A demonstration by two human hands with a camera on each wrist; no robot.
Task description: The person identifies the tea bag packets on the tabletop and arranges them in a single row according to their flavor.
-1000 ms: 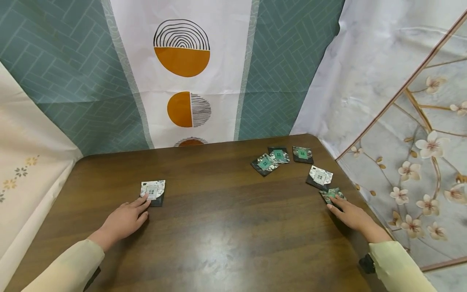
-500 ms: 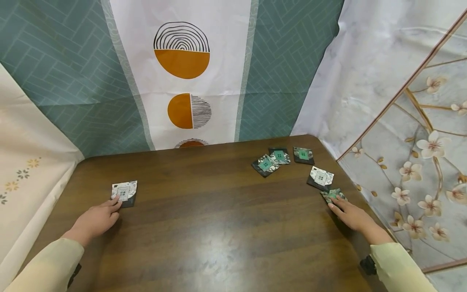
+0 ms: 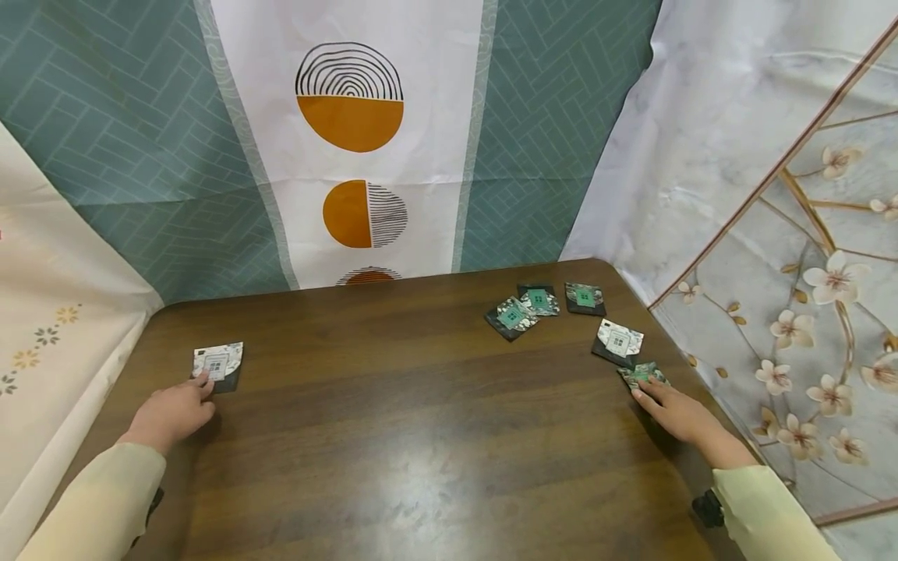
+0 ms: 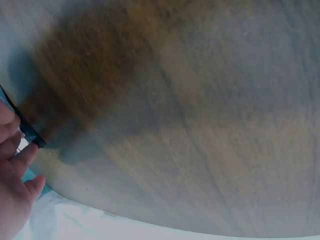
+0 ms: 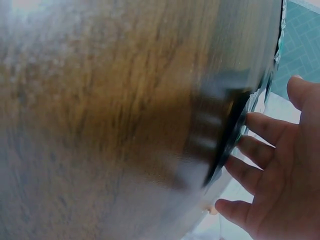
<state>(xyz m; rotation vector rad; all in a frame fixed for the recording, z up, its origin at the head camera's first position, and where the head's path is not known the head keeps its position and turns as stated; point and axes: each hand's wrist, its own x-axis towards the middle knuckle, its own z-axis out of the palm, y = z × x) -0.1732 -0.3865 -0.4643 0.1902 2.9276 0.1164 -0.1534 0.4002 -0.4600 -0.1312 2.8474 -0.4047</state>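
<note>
At left in the head view, the person's left hand [image 3: 168,413] rests its fingertips on a white-and-black packet [image 3: 220,361], without gripping it. At lower right, the right hand [image 3: 679,414], fingers extended and spread, touches a green patterned packet [image 3: 634,375]. Just above lies another white packet [image 3: 619,341]; three green-and-black packets [image 3: 585,298] lie farther up the wooden table [image 3: 365,397].
</note>
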